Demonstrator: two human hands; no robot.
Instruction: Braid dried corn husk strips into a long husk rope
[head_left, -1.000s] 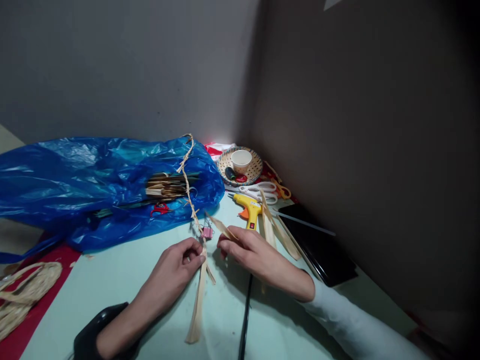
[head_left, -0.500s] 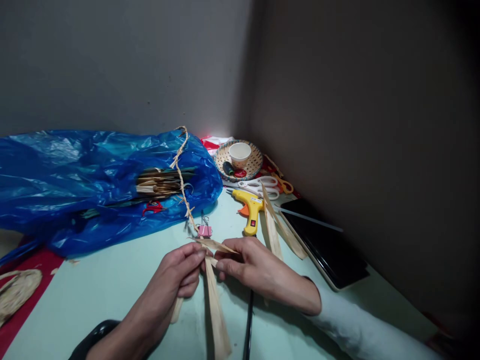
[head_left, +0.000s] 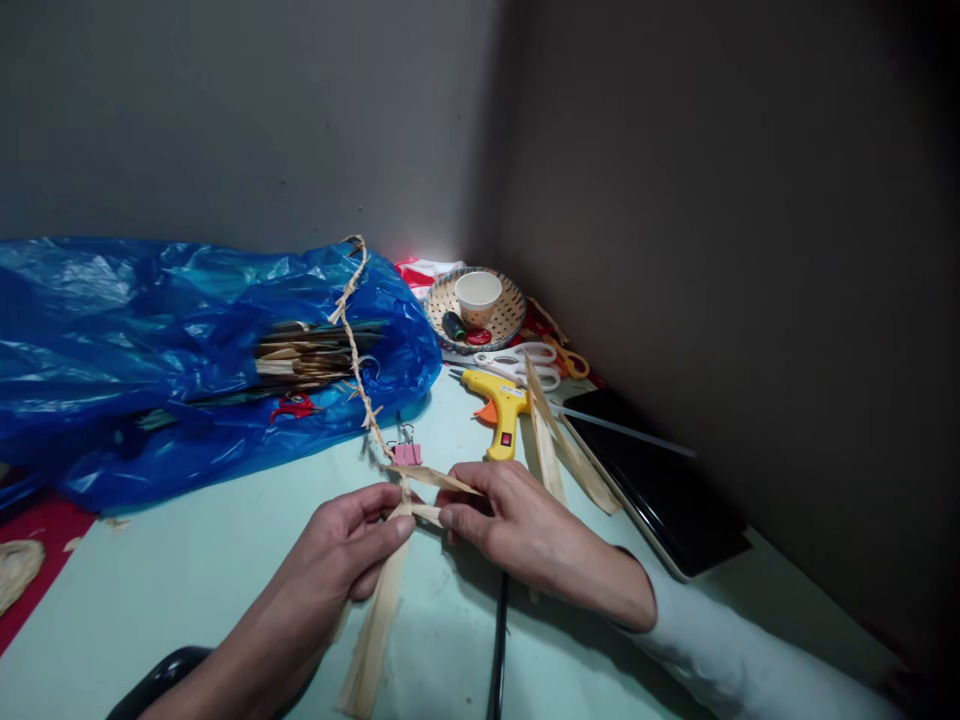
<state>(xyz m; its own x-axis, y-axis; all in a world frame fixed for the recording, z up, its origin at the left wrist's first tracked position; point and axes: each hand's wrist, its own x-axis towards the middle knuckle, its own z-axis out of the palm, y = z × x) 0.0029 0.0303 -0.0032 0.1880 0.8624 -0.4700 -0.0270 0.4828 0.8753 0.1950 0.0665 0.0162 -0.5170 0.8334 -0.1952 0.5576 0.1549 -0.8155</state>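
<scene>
A thin braided cord of dry, pale plant fibre [head_left: 355, 360] runs down over the blue bag to a pink binder clip [head_left: 407, 455] on the table. Below the clip, my left hand [head_left: 349, 545] pinches the cord's working end between thumb and fingers. One wide flat fibre strip [head_left: 373, 640] hangs from that pinch toward me. To its right, my right hand [head_left: 525, 525] is closed on two strips drawn out sideways, an upper strip [head_left: 431, 478] and a shorter lower one. Their far ends are hidden behind my fingers.
Beyond my hands lie a yellow glue gun [head_left: 504, 400], white scissors [head_left: 525, 362] and a woven basket [head_left: 439, 300] holding a white cup [head_left: 478, 290]. Loose strips [head_left: 546, 450] rest beside a black tablet [head_left: 652, 480]. At left spreads a blue plastic bag [head_left: 187, 330] with red scissors [head_left: 294, 405].
The wide hanging strip has swung left, now passing under my left thumb. My right hand has shifted slightly right, drawing its strips out further. The whole view has moved a little.
</scene>
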